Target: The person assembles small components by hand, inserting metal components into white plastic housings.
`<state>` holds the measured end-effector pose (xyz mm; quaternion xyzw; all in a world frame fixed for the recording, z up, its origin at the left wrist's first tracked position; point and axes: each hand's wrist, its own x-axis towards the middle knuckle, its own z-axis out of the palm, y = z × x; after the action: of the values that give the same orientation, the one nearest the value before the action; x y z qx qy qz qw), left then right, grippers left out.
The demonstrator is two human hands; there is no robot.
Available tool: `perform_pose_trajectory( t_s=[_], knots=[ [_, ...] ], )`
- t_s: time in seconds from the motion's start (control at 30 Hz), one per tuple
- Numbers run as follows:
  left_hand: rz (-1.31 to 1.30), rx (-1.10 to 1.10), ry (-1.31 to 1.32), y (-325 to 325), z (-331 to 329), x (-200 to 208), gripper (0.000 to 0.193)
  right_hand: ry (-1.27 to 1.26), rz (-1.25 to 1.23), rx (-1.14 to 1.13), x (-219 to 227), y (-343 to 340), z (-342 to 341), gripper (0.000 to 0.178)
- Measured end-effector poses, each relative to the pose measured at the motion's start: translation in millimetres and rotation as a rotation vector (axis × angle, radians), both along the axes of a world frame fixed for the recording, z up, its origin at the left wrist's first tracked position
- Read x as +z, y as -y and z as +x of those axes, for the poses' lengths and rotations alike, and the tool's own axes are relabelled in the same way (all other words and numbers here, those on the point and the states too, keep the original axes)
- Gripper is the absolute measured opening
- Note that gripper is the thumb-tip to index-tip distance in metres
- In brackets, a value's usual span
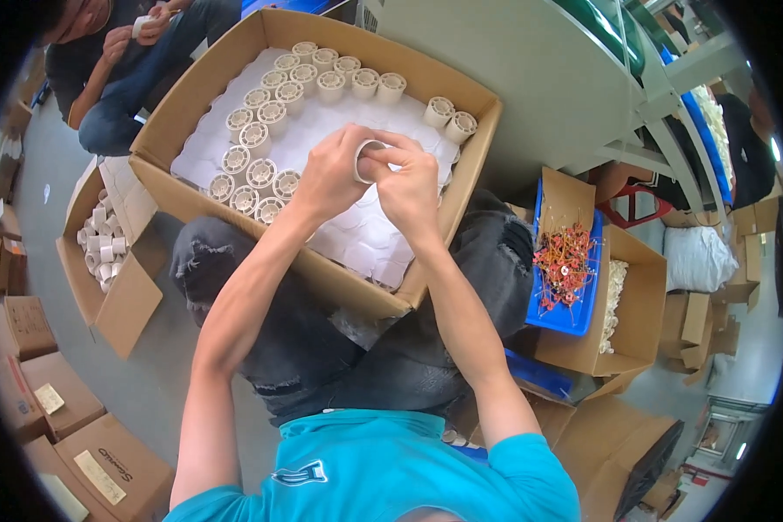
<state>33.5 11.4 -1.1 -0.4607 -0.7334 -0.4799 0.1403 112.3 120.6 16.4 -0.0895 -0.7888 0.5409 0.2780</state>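
My left hand (328,177) and my right hand (409,184) meet over a large cardboard box (202,207). Between them they hold a white plastic cylinder (358,165), its round open end turned up toward me. The fingers of both hands are closed on it, and some fingertips of the right hand reach into its opening. Under my hands a white paper sheet (344,130) lies in the box. Upright cream-white slotted plastic cylinders (254,137) stand on it in rows, mostly along the left and far sides, with a pair (439,111) at the far right corner.
Left of my knee, an open carton (113,296) holds loose white cylinders (104,248). To my right, a blue tray (565,318) carries red and orange wired parts (565,261), beside a carton (639,304) of small cream pieces. A co-worker (113,78) sits at far left, handling a white piece.
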Motion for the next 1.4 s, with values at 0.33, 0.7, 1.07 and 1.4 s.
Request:
perform_pose_trajectory(
  t_s=[0.33, 0.7, 1.07, 1.4],
  knots=[
    [0.045, 0.072, -0.108, -4, -1, 0, 0.039, -0.024, -0.019, -0.081, -5, 7, 1, 0.018],
    [0.020, 0.085, -0.221, -9, 0, 1, 0.038, 0.016, -0.044, -0.065, -3, 1, 2, 0.016],
    [-0.031, 0.015, -0.175, -9, -12, 13, 0.051, -0.178, -0.011, -0.162, 18, -25, 20, 0.017],
    [0.167, 0.056, -0.391, -154, -109, 151, 0.074, -0.130, -0.403, -0.297, 15, -62, 33, 0.020]
  ],
)
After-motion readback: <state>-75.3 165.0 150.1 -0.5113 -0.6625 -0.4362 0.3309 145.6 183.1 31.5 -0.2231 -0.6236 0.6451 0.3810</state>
